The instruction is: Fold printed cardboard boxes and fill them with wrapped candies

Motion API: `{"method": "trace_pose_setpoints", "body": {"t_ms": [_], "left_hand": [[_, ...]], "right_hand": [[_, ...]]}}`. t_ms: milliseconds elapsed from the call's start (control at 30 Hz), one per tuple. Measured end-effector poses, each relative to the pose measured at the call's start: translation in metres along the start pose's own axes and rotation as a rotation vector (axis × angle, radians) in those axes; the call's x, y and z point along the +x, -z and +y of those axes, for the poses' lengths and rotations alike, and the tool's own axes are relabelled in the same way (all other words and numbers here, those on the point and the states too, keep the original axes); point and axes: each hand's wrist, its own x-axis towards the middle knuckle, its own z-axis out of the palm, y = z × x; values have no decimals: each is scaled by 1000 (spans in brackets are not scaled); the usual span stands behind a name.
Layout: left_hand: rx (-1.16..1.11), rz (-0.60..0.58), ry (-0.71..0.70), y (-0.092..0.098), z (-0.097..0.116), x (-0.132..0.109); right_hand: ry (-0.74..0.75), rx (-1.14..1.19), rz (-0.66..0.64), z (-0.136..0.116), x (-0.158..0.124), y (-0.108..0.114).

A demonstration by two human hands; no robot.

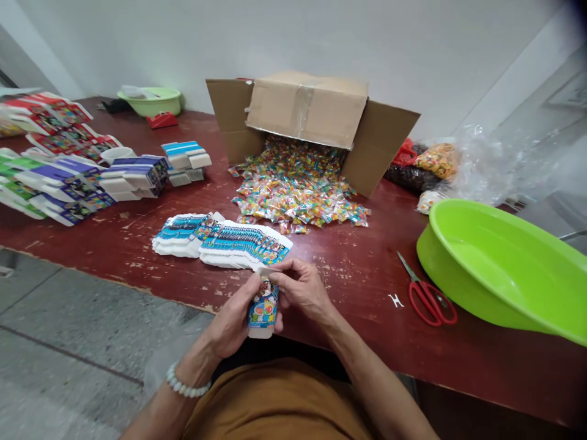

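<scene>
My left hand (pixel 232 318) and my right hand (pixel 300 288) both grip a small printed paperboard carton (pixel 263 307) above the table's near edge. It stands upright, blue and multicoloured, with a white lower end, and my fingers cover its top. Just beyond my hands lie two rows of flattened blue-printed cartons (pixel 243 244) (pixel 181 235) on the worn red wooden table (pixel 348 269). My right fingertips are close to the nearer row. A beaded bracelet (pixel 186 380) circles my left wrist.
A spilled heap of colourful wrapped sweets (pixel 296 183) fans from a tipped cardboard box (pixel 307 110). Red-handled scissors (pixel 428 300) lie beside a large green basin (pixel 499 269). Stacks of printed cartons (pixel 64 174) fill the left side; bagged goods (pixel 435 162) sit at right.
</scene>
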Motion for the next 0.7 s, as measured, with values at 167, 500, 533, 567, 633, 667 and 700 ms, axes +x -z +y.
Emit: {"method": "trace_pose_setpoints", "body": {"t_ms": [167, 500, 533, 567, 633, 667, 700], "left_hand": [[-153, -5, 56, -8, 1, 5], [-153, 228, -156, -13, 0, 8], [-128, 253, -157, -13, -2, 9], [-103, 271, -153, -13, -3, 9], [-68, 279, -141, -15, -4, 9], [-61, 275, -138, -16, -4, 9], [-62, 269, -139, -17, -3, 9]], "right_hand": [[91, -99, 13, 2, -3, 1], [242, -355, 77, -6, -11, -3], [228, -336, 64, -7, -9, -3], [205, -290, 43, -7, -7, -2], [129, -137, -5, -7, -1, -1], [91, -57, -19, -7, 2, 0], [60, 2, -27, -7, 5, 0]]}}
